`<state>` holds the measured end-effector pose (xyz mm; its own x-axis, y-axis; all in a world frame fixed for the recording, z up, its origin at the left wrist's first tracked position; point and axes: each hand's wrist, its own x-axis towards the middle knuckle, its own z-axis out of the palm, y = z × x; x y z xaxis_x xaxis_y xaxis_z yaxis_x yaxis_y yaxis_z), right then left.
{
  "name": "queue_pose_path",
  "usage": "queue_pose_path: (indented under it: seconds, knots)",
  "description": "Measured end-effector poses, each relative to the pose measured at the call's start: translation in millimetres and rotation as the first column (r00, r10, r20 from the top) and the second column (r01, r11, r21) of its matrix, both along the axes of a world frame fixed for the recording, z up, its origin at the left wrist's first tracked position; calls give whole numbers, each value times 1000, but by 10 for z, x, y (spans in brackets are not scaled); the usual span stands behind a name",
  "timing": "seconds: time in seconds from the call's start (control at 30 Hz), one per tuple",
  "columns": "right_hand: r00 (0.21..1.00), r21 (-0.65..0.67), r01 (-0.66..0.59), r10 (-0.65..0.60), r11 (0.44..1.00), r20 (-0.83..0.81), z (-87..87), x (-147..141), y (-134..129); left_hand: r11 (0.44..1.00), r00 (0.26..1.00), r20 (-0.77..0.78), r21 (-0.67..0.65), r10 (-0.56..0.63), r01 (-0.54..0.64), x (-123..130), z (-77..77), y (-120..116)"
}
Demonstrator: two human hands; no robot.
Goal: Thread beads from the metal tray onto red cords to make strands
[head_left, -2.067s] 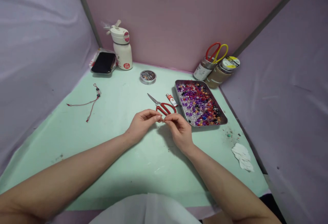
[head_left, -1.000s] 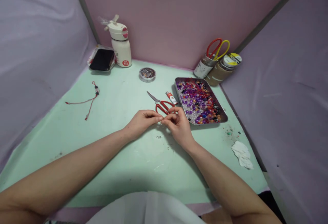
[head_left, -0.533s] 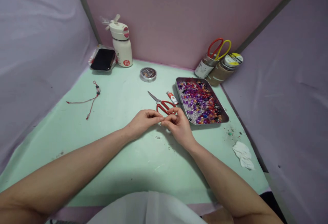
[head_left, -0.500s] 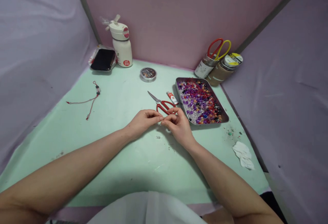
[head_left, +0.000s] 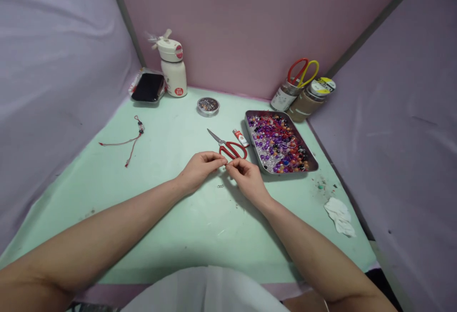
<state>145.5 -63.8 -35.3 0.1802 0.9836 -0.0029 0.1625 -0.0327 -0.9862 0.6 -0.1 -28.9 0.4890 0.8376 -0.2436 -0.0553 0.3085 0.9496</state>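
My left hand (head_left: 203,170) and my right hand (head_left: 246,178) meet fingertip to fingertip over the middle of the green table. Both are closed in a pinch; whatever sits between the fingertips is too small to make out. Just beyond them lie red-handled scissors (head_left: 232,149), blades toward the back left, and a small red and white packet (head_left: 240,138). Below the fingertips a few tiny metal rings (head_left: 220,186) rest on the table. A metal tray (head_left: 254,148) of mixed purple, red, clear and black beads stands to the right of my right hand.
A beaded red cord (head_left: 139,131) lies at left. Toward the back are a round clear case (head_left: 208,106), a white bottle (head_left: 174,76), a black item in a tray (head_left: 147,87), and two jars (head_left: 283,96), one holding scissors. A crumpled tissue (head_left: 339,216) lies at right.
The view has shifted slightly. The raised fingers of my right hand have come down closer to its pinch, while both hands stay together at nearly the same spot.
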Motion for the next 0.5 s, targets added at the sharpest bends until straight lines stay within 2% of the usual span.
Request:
queue_pose_path:
  seconds: [0.5]
  knots:
    - [1000,-3,-3,3,1000,-13,26,-19,3,998,999,-17,41,-39,40,-17,-46,24]
